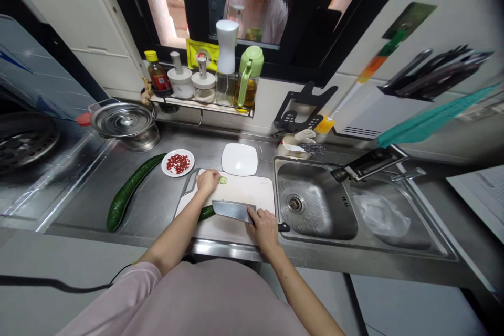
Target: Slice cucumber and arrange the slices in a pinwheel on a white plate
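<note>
My right hand (264, 226) is closed on a broad kitchen knife (235, 210), whose blade points left over the white cutting board (258, 189). Part of a green cucumber (206, 213) lies at the blade's left end, near my left forearm. My left hand (208, 180) is at the board's upper left, its fingertips together beside pale green slices (223, 180); whether it pinches a slice is too small to tell. Behind the board sits a white square plate (240, 159). A round plate (178, 163) of chopped red pieces stands to the left.
A whole cucumber (132, 194) lies left on the steel counter, below a lidded pot (132, 125). The sink (318, 202) is right of the board, with a faucet (370, 164). A shelf (205, 104) of jars and bottles hangs behind.
</note>
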`<state>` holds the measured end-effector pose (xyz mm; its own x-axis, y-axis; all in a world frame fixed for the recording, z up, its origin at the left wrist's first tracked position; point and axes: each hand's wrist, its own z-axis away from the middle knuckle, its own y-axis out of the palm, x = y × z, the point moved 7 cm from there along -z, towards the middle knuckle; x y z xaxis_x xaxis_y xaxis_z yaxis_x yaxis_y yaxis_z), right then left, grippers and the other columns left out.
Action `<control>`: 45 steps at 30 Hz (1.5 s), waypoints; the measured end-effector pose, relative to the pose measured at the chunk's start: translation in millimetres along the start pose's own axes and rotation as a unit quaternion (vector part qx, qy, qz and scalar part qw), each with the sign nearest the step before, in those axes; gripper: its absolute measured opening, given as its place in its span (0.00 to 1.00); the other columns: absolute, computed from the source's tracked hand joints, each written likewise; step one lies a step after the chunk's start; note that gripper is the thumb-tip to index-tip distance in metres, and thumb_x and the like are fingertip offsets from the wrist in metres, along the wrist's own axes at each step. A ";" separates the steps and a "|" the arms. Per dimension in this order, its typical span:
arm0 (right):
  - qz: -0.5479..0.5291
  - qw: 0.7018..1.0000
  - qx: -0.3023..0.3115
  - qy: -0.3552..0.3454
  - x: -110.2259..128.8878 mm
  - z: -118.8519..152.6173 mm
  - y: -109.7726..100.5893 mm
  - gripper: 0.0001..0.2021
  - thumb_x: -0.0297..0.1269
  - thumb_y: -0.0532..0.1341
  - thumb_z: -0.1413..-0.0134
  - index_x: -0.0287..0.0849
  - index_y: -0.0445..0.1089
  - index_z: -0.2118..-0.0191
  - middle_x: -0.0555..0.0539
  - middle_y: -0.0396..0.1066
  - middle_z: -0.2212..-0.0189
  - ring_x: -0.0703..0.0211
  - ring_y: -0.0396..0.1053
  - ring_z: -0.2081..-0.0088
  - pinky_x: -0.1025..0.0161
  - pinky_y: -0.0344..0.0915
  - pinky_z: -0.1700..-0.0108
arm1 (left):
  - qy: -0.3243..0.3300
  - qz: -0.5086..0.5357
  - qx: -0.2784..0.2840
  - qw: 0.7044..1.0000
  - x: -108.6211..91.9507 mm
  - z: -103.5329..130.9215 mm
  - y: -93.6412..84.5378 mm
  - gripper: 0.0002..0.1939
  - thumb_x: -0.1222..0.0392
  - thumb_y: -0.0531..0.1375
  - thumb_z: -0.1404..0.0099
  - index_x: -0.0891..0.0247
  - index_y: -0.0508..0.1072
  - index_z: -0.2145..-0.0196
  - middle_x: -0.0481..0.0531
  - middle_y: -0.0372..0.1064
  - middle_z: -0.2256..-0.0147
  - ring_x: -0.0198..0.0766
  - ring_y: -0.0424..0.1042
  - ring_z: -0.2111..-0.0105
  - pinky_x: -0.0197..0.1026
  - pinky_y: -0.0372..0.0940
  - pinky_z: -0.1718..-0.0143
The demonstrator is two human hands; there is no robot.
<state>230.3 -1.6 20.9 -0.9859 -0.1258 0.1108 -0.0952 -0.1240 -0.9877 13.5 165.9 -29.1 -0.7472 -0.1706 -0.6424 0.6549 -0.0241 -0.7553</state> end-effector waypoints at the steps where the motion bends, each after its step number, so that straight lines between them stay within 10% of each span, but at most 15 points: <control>1: -0.011 1.000 -0.007 0.008 -1.3 0.0 0.3 0.19 0.35 0.59 0.43 0.49 0.68 0.45 0.45 0.71 0.64 0.55 0.64 0.60 0.61 0.52 0.58 | -0.011 0.067 -0.033 0.997 5.2 0.8 -6.1 0.10 0.53 0.58 0.41 0.60 0.76 0.69 0.53 0.73 0.69 0.42 0.70 0.66 0.44 0.60 0.59; 6: -0.088 0.993 -0.047 0.065 -11.0 -1.1 0.8 0.17 0.34 0.54 0.40 0.46 0.71 0.48 0.45 0.74 0.64 0.57 0.67 0.61 0.64 0.55 0.57 | -0.036 0.358 -0.240 0.902 36.9 23.5 -44.0 0.16 0.48 0.56 0.40 0.64 0.72 0.65 0.49 0.68 0.72 0.34 0.65 0.72 0.36 0.61 0.66; 9: -0.139 0.984 -0.057 0.092 -14.7 -2.9 2.0 0.18 0.34 0.53 0.41 0.44 0.71 0.48 0.45 0.75 0.62 0.57 0.68 0.59 0.65 0.57 0.55 | -0.030 0.378 -0.271 0.885 43.6 48.4 -56.9 0.17 0.46 0.56 0.38 0.64 0.71 0.62 0.49 0.68 0.71 0.33 0.65 0.73 0.35 0.61 0.67; 16: -0.251 0.957 -0.063 0.128 -11.3 -3.6 6.0 0.17 0.39 0.49 0.39 0.43 0.72 0.52 0.45 0.75 0.56 0.57 0.69 0.55 0.65 0.60 0.52 | 0.146 0.155 -0.151 0.965 9.9 109.8 -55.7 0.13 0.53 0.53 0.33 0.62 0.74 0.62 0.52 0.72 0.65 0.37 0.69 0.66 0.39 0.63 0.60; 21: -0.287 0.945 -0.056 0.147 -6.9 0.4 9.3 0.21 0.45 0.46 0.37 0.41 0.71 0.53 0.44 0.75 0.60 0.55 0.70 0.59 0.65 0.61 0.57 | 0.261 -0.022 -0.049 0.964 -7.9 136.0 -30.0 0.12 0.55 0.53 0.32 0.60 0.75 0.60 0.54 0.73 0.62 0.40 0.69 0.59 0.44 0.60 0.53; 32: -0.346 0.926 -0.006 0.151 -3.0 0.9 17.6 0.21 0.48 0.47 0.40 0.40 0.71 0.60 0.48 0.71 0.77 0.57 0.69 0.71 0.67 0.59 0.69 | 0.292 -0.099 -0.018 0.951 -1.9 143.4 -7.2 0.14 0.58 0.54 0.33 0.56 0.74 0.52 0.54 0.71 0.55 0.41 0.68 0.55 0.45 0.61 0.52; 45: -0.127 0.980 0.125 0.090 36.6 -6.4 5.1 0.14 0.37 0.48 0.36 0.39 0.68 0.54 0.41 0.75 0.63 0.54 0.72 0.60 0.65 0.57 0.62 | 0.314 -0.088 -0.015 0.945 6.9 141.1 -0.3 0.17 0.64 0.53 0.33 0.53 0.75 0.51 0.54 0.70 0.54 0.41 0.67 0.54 0.45 0.64 0.50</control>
<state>192.8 -0.6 19.2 -0.9453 0.1126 0.3061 -0.3258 -0.3681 -0.8708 24.2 25.7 -14.9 -0.7697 0.4528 -0.4500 0.5182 0.0316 -0.8547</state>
